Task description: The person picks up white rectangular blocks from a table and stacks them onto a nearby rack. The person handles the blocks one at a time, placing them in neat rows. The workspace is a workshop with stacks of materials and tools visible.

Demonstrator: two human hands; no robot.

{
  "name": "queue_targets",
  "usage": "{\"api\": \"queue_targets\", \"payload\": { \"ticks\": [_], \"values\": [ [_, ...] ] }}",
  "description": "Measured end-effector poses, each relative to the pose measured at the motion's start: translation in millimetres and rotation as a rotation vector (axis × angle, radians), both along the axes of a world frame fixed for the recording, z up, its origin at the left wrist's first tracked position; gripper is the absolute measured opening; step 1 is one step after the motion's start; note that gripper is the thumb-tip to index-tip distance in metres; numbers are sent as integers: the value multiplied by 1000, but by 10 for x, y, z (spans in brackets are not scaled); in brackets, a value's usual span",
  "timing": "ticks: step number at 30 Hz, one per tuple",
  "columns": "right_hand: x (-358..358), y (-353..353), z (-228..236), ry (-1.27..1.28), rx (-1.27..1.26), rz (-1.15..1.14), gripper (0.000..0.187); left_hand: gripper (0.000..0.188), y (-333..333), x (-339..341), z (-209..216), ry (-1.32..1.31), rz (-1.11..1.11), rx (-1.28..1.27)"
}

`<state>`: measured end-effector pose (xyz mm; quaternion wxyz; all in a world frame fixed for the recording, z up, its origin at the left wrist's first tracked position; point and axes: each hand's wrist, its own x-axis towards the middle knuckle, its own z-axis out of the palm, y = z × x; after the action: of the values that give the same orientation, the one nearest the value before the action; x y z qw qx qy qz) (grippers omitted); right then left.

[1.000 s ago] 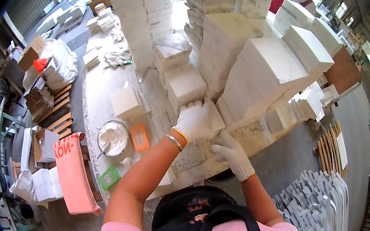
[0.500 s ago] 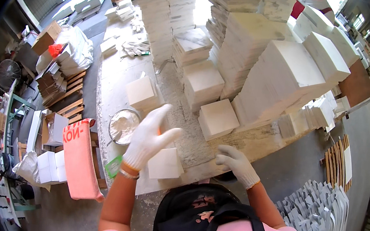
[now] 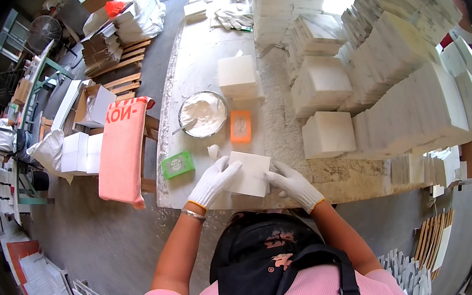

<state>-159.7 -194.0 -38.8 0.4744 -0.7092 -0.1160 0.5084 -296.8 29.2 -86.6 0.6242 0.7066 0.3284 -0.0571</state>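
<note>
A square white stone tile [image 3: 249, 175] lies at the table's near edge between my two white-gloved hands. My left hand [image 3: 215, 181] grips its left edge, the thumb reaching over the top face. At the opposite edge my right hand [image 3: 295, 185] holds the tile with bent fingers, some hidden under the hand. Just beyond the tile sits an orange rectangular block [image 3: 241, 126]. A green block [image 3: 178, 165] rests to the left of my left hand. Beside the orange block stands a metal bowl [image 3: 181, 109] of white paste, a tool handle leaning on its rim. A small white lump [image 3: 213, 151] is nearby.
A short tile pile [image 3: 237, 75] stands beyond the bowl. Stacked marble tiles [image 3: 411, 110] rise along the right and far sides, with a single block-like pile [image 3: 329, 135] closest. White gloves [image 3: 231, 19] lie far back. A pink cloth [image 3: 123, 154] covers something left of the table.
My left hand has come down from beside the bowl onto the tile, uncovering the orange block. My right hand has closed in on the tile's right edge. The view has shifted.
</note>
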Motion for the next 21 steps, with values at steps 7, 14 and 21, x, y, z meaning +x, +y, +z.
{"api": "queue_targets", "payload": {
  "ticks": [7,14,21],
  "values": [
    [-81,219,-440,7,256,-45,74,49,-218,129,81,-162,-33,7],
    [-135,232,-501,138,281,-175,73,46,-249,143,214,-117,69,-95],
    [-104,265,-331,284,309,-211,65,49,-209,39,166,-123,186,-258]
  ]
}}
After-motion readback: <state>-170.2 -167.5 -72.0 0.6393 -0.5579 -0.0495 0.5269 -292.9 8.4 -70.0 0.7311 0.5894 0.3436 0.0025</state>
